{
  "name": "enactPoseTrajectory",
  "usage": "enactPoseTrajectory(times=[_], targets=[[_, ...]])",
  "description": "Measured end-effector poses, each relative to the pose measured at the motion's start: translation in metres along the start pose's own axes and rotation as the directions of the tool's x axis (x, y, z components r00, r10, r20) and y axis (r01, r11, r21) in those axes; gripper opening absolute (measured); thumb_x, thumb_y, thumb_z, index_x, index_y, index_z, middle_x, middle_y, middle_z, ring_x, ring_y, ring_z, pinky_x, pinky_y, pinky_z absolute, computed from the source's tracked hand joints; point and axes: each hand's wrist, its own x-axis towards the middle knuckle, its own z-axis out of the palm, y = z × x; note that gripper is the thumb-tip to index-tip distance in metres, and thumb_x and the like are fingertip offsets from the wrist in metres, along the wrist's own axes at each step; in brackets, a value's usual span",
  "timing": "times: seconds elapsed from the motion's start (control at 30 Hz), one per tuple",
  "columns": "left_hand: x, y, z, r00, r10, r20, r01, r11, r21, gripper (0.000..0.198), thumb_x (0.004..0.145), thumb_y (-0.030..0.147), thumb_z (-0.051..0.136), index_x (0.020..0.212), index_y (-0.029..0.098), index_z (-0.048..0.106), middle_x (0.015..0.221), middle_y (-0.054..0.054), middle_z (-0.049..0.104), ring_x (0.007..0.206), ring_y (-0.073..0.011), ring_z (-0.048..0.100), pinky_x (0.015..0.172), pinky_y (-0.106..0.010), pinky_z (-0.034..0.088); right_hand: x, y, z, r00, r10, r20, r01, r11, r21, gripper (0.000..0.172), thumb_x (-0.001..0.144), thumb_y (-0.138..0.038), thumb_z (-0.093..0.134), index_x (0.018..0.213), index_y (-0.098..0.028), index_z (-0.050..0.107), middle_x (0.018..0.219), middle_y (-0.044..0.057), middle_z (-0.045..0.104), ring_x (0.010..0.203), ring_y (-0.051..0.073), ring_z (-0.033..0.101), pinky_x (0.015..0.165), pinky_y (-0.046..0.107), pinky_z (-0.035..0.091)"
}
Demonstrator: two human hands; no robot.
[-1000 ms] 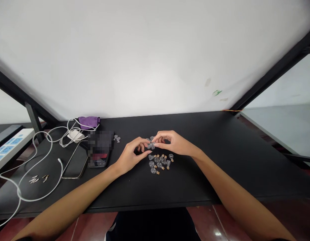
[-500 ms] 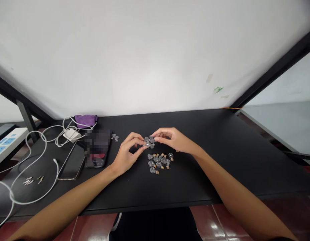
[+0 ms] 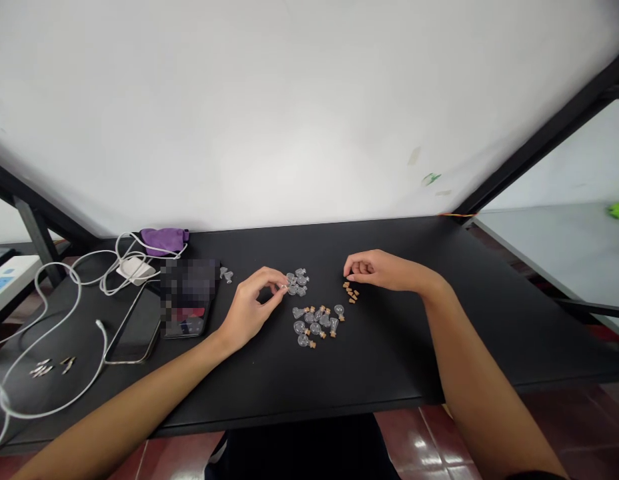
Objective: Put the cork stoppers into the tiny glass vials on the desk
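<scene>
My left hand is closed in a pinch, thumb and forefinger on a small clear glass bottle mostly hidden by the fingertips. Right beside those fingertips lies a cluster of small uncorked glass bottles. My right hand hovers over several tiny corks, its thumb and forefinger drawn together at the top of the pile. Whatever sits between them is too small to make out. Closer to me, a group of corked glass bottles lies on its side on the black table.
To the left are two phones, a white charger with a looping cable and a purple pouch. A few glass pieces lie beside the phone. Small metallic bits rest at far left. A white wall stands behind.
My right hand has left the uncorked bottles and moved right to the corks, which now show. My left hand stays beside the cluster, still pinching. The view has shifted slightly.
</scene>
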Motion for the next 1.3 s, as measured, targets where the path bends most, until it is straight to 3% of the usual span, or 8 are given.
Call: enactPoseTrajectory(times=[0.3, 0.43, 0.53, 0.63, 0.83, 1.0, 1.3], targets=[[0.0, 0.0, -0.002, 0.999, -0.052, -0.008, 0.052, 0.998, 0.02, 0.011, 0.095, 0.026, 0.07, 0.104, 0.021, 0.076, 0.097, -0.005, 0.065, 0.078, -0.0134, 0.059, 0.074, -0.03, 0.053, -0.002, -0.001, 0.001, 0.997, 0.047, 0.056, -0.047, 0.999, 0.001, 0.035, 0.084, -0.055, 0.071, 0.089, -0.021, 0.074, 0.067, 0.002, 0.062, 0.06, 0.016, 0.053, 0.055, 0.03, 0.04], [0.001, 0.001, -0.001, 0.997, -0.074, -0.015, 0.074, 0.997, 0.008, 0.012, 0.093, 0.027, 0.074, 0.104, 0.022, 0.077, 0.093, -0.004, 0.066, 0.076, -0.0133, 0.06, 0.073, -0.029, 0.052, -0.003, -0.001, -0.001, 0.999, 0.03, -0.021, -0.029, 0.999, 0.019, 0.033, 0.084, -0.054, 0.072, 0.088, -0.021, 0.074, 0.073, 0.004, 0.067, 0.065, 0.018, 0.057, 0.058, 0.031, 0.043], [0.001, 0.001, -0.001, 0.997, -0.074, -0.019, 0.075, 0.997, 0.02, 0.013, 0.091, 0.027, 0.077, 0.103, 0.021, 0.078, 0.092, -0.004, 0.067, 0.077, -0.0136, 0.06, 0.072, -0.029, 0.052, -0.003, -0.011, 0.001, 0.991, -0.029, -0.134, 0.043, 0.993, 0.107, 0.031, 0.086, -0.051, 0.073, 0.089, -0.021, 0.073, 0.088, 0.007, 0.074, 0.076, 0.02, 0.064, 0.069, 0.035, 0.05], [0.001, 0.002, -0.001, 0.997, -0.077, -0.013, 0.077, 0.997, 0.014, 0.015, 0.091, 0.029, 0.077, 0.102, 0.02, 0.078, 0.095, -0.005, 0.07, 0.078, -0.0141, 0.063, 0.073, -0.029, 0.054, 0.001, -0.03, 0.014, 0.965, -0.122, -0.234, 0.183, 0.948, 0.26, 0.027, 0.086, -0.047, 0.075, 0.09, -0.02, 0.07, 0.097, 0.008, 0.075, 0.087, 0.022, 0.068, 0.083, 0.038, 0.054], [-0.001, 0.004, 0.0, 0.994, -0.107, 0.012, 0.107, 0.994, -0.006, 0.019, 0.089, 0.033, 0.079, 0.101, 0.018, 0.078, 0.096, -0.006, 0.075, 0.08, -0.0149, 0.068, 0.075, -0.027, 0.056, 0.014, -0.063, 0.054, 0.92, -0.318, -0.231, 0.385, 0.848, 0.365, 0.016, 0.092, -0.034, 0.071, 0.094, -0.019, 0.07, 0.096, 0.007, 0.071, 0.086, 0.019, 0.065, 0.079, 0.035, 0.053], [-0.001, 0.004, 0.001, 0.994, -0.108, 0.027, 0.109, 0.993, -0.05, 0.024, 0.084, 0.034, 0.083, 0.098, 0.017, 0.074, 0.09, -0.004, 0.074, 0.077, -0.0146, 0.067, 0.075, -0.027, 0.056, 0.019, -0.068, 0.069, 0.904, -0.338, -0.26, 0.419, 0.82, 0.391, 0.011, 0.093, -0.028, 0.071, 0.095, -0.018, 0.07, 0.094, 0.006, 0.07, 0.083, 0.017, 0.063, 0.077, 0.033, 0.053], [-0.001, 0.009, -0.001, 0.998, -0.043, 0.04, 0.044, 0.999, -0.023, 0.02, 0.084, 0.032, 0.083, 0.094, 0.016, 0.076, 0.084, -0.004, 0.073, 0.072, -0.0135, 0.063, 0.07, -0.026, 0.052, 0.021, -0.07, 0.074, 0.911, -0.327, -0.25, 0.405, 0.817, 0.411, 0.012, 0.094, -0.028, 0.071, 0.098, -0.017, 0.074, 0.092, 0.006, 0.072, 0.083, 0.018, 0.067, 0.079, 0.033, 0.055]])
